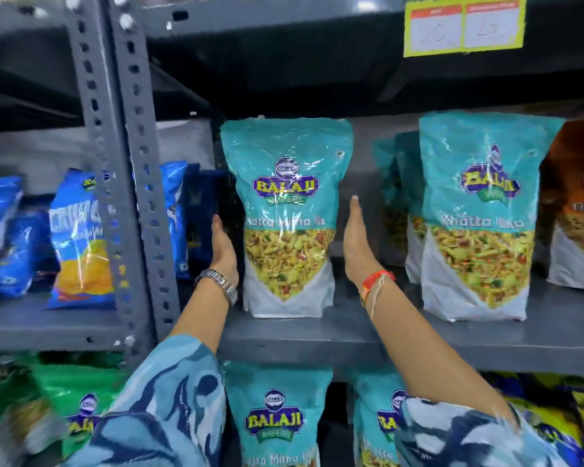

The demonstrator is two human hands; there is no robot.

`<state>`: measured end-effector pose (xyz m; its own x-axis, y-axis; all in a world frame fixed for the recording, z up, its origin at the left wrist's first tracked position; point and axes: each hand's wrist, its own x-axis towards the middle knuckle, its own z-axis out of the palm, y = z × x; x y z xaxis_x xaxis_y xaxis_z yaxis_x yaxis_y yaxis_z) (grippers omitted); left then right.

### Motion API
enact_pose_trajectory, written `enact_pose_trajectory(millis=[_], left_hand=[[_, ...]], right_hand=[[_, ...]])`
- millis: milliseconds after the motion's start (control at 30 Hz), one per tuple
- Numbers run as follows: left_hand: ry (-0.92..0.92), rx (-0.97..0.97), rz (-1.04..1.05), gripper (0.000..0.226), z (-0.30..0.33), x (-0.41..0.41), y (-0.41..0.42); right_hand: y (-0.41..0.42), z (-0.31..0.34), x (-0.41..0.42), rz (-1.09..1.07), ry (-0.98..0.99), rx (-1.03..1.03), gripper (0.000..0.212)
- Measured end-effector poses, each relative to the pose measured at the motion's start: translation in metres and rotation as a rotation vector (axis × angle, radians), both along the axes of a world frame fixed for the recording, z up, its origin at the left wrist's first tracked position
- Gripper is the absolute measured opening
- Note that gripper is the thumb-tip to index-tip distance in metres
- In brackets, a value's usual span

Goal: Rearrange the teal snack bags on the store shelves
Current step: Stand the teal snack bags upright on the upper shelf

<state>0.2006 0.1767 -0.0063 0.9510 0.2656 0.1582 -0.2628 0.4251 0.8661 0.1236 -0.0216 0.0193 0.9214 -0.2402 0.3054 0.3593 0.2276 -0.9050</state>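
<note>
Grey steel shelving (304,335) with a perforated upright (129,183) fills the view. On the middle shelf a teal snack bag (285,214) stands upright between both hands. A second teal bag (479,217) stands well to its right, more teal bags (277,419) on the shelf below, blue packets (78,237) to the left. Left hand (223,247), open and flat, lies against the bag's left edge. Right hand (356,244), open with fingers straight, sits just beside its right edge; contact cannot be confirmed. Neither hand grips.
</note>
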Motion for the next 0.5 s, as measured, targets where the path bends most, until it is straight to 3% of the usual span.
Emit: enact_pose_trajectory(millis=[67, 167, 233, 500], left_hand=[[0.041, 0.086, -0.142, 0.087, -0.003, -0.014, -0.008], [-0.005, 0.142, -0.376, 0.077, 0.003, -0.034, -0.021], [-0.028, 0.17, -0.454, 0.076, 0.002, -0.036, -0.027], [-0.032, 0.19, -0.502, 0.069, 0.007, -0.047, -0.044]], right_hand=[[0.001, -0.008, -0.001, 0.059, 0.011, -0.021, 0.06], [0.009, -0.013, -0.003, 0.196, -0.05, -0.117, 0.062], [0.012, -0.016, 0.002, 0.222, -0.095, -0.068, 0.062], [0.001, -0.021, 0.012, 0.2, -0.083, 0.037, 0.061]])
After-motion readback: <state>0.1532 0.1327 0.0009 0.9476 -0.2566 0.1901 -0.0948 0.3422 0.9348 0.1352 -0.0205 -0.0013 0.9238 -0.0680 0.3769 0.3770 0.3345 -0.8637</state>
